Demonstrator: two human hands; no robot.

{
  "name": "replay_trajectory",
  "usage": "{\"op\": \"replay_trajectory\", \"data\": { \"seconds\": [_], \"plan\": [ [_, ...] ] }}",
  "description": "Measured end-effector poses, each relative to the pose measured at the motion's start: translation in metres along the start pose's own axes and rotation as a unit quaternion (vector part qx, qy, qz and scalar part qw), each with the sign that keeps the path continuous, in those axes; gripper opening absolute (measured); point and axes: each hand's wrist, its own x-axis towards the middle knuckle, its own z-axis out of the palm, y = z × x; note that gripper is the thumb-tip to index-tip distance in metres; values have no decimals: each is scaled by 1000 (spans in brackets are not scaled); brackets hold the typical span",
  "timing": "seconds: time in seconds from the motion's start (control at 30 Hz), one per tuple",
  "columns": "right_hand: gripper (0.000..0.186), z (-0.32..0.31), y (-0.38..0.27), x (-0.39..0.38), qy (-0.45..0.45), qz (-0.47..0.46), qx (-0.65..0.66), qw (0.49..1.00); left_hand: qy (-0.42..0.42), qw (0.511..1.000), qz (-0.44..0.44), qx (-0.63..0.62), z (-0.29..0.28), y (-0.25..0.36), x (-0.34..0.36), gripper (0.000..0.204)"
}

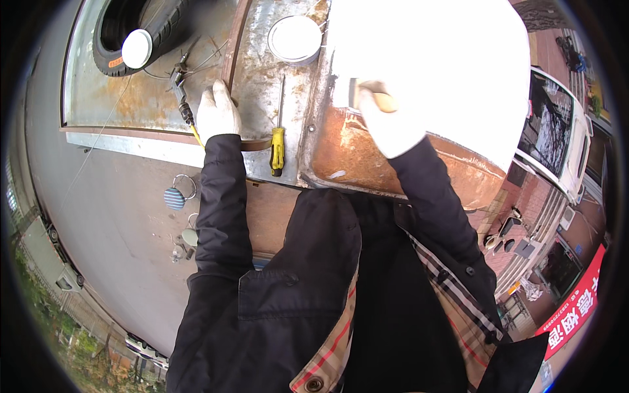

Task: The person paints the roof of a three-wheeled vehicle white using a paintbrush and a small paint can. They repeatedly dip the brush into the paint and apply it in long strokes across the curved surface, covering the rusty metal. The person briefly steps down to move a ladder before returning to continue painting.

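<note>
A white-gloved right hand (393,121) is closed around a flat-ended tool with a rounded tan handle (386,103); motion blur softens its outline. The tool's flat end sits at the left part of a broad, bright white area (439,59), too bright to show any detail, just above the bare part of a rust-brown metal panel (344,150).

The white-gloved left hand (219,112) lies at a narrow brown rim (237,46), its fingers close together — whether they grip anything or only rest there, I cannot tell. Just beside it, on the left, is a grey metal hand tool with a black fitting (178,85), joined to a yellow hose (198,135) that runs toward the wrist.

Between the two hands, a screwdriver with a yellow-and-black handle (278,152) lies on a stained grey metal surface (256,85), its shaft pointing away from the person. Beyond it stands a round can with a white top (295,38). Farther left, a round white lid-like disc (137,48) sits against a black rubber tyre (107,52).

Both forearms wear black sleeves (224,196). Off to the right stands a white car (575,141) — well apart from the work.
</note>
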Motion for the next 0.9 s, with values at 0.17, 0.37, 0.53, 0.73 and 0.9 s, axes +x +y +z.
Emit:
{"op": "replay_trajectory", "data": {
  "seconds": [0.17,0.37,0.53,0.73,0.9],
  "plan": [
    [16,-33,-12,-14,58,94,76,991,16,999,29,31,-4,14,-9,55],
    [22,21,-21,21,-57,-35,-78,995,11,1000,24,13,-8,26,-13,54],
    [17,-18,-7,3,43,61,70,995,19,999,34,4,-6,20,-11,57],
    [26,31,-11,9,-28,-92,-60,994,13,998,41,46,-6,12,-4,61],
    [26,-32,40,-29,41,-6,15,999,21,999,39,27,-2,5,1,69]
  ]
}}
